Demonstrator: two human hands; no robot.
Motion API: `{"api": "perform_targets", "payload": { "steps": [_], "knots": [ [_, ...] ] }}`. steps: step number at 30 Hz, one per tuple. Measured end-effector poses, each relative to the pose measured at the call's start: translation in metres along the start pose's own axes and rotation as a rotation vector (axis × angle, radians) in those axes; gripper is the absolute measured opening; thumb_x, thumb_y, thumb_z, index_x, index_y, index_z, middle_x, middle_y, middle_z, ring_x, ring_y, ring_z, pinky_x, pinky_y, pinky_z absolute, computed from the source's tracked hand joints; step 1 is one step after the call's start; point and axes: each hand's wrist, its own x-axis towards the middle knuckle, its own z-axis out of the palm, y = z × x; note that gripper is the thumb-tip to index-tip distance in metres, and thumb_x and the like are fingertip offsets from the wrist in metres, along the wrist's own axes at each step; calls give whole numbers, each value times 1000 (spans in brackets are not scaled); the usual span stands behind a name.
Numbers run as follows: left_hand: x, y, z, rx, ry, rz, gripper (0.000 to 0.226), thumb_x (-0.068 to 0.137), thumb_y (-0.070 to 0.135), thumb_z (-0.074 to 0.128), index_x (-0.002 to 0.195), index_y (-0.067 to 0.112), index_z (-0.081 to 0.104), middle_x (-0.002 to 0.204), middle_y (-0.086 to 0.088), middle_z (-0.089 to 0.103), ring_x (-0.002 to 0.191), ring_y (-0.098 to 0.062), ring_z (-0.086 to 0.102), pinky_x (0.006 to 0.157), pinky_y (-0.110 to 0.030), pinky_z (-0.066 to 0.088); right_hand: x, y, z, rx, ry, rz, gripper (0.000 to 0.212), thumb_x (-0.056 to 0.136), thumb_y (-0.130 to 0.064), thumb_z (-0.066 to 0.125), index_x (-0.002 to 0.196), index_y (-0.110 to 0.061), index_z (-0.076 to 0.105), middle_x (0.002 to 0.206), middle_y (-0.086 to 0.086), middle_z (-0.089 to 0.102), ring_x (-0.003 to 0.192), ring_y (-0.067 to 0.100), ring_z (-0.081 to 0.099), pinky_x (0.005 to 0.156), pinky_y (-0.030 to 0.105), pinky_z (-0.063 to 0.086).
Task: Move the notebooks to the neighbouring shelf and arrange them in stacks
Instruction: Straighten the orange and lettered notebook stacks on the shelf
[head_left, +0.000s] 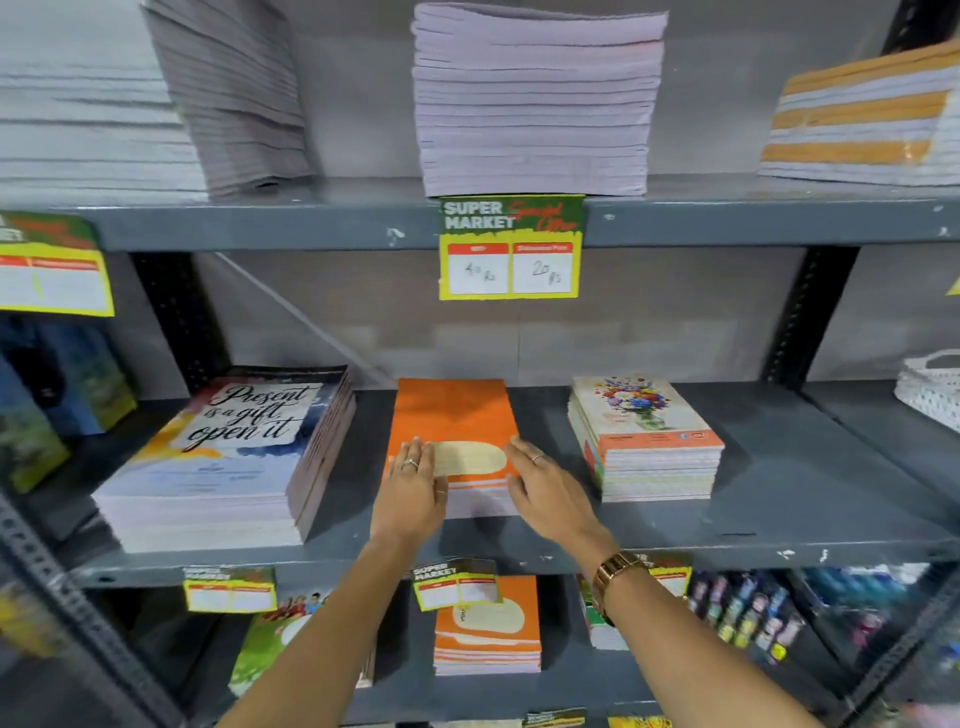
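Between both hands (410, 488) — orange notebooks (452, 415), touching

"SUPER MARKET" price tag (511, 247) on shelf edge (727, 222), "Present is a gift, open it" notebook cover (244, 421)

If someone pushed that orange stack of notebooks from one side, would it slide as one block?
Probably not: the orange stack is many thin loose books, so top ones would likely shear off. Its covers look smooth, so likely slippery. The left hand and right hand flank it, which suggests squaring both sides.

Matt grey painted metal shelf (779, 540), chipped; smooth orange paper notebook cover (452, 410); glossy paper price tag (511, 247); shiny metal watch (615, 574)
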Motion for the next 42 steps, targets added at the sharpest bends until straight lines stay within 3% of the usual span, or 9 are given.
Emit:
{"api": "perform_targets", "payload": {
  "steps": [3,7,18,26,31,36,38,42],
  "knots": [
    [-1,-16,-1,144,-51,101,54,100,28,27,148,6,13,160,-10,12,149,-23,6,122,-36,2,7,-13,12,-76,-102,-21,52,100,-27,34,149,-14,24,159,0,20,148,16,17,118,31,22],
    [-2,-33,-5,226,-105,182,60,98,21,38,149,10,9,160,-6,9,149,-20,5,122,-33,2,8,-18,22,-182,-112,0,50,102,-23,31,150,-13,20,160,0,18,148,15,13,120,27,10],
    [1,-41,-6,172,-29,234,62,96,2,41,149,15,12,160,-2,15,148,-17,10,121,-29,8,6,-24,21,-321,-70,33,50,101,-17,34,150,-19,21,159,-3,22,147,14,18,116,28,26],
    [1,-42,-5,90,-40,211,59,97,3,40,148,18,16,160,0,16,148,-16,11,120,-29,16,4,-27,20,-389,-78,27,59,98,-9,43,150,-18,18,159,0,21,147,17,20,115,29,28],
    [-1,-43,-14,-32,-48,167,51,98,14,43,146,18,27,157,-1,25,146,-17,21,116,-32,27,5,-34,18,-362,-74,40,51,100,-20,39,148,-16,24,157,2,28,146,17,25,115,31,30],
    [-6,-67,-34,92,8,95,63,95,35,45,148,15,17,160,-3,12,148,-20,11,121,-36,12,5,-56,16,-263,-38,-3,59,98,-33,36,151,-15,15,161,4,13,149,20,13,121,31,9],
    [-9,-83,-43,217,25,81,65,96,38,42,148,11,15,161,-5,8,149,-20,6,122,-37,4,9,-69,21,-245,-22,-50,60,98,-32,37,151,-13,14,161,6,12,149,19,10,121,30,2],
    [-26,-118,-63,312,41,108,67,95,38,43,149,10,13,161,-6,7,149,-20,3,122,-39,3,18,-106,33,-194,-39,-173,61,97,-24,40,151,-10,14,161,6,11,149,18,7,120,28,-1]
  ]
}}
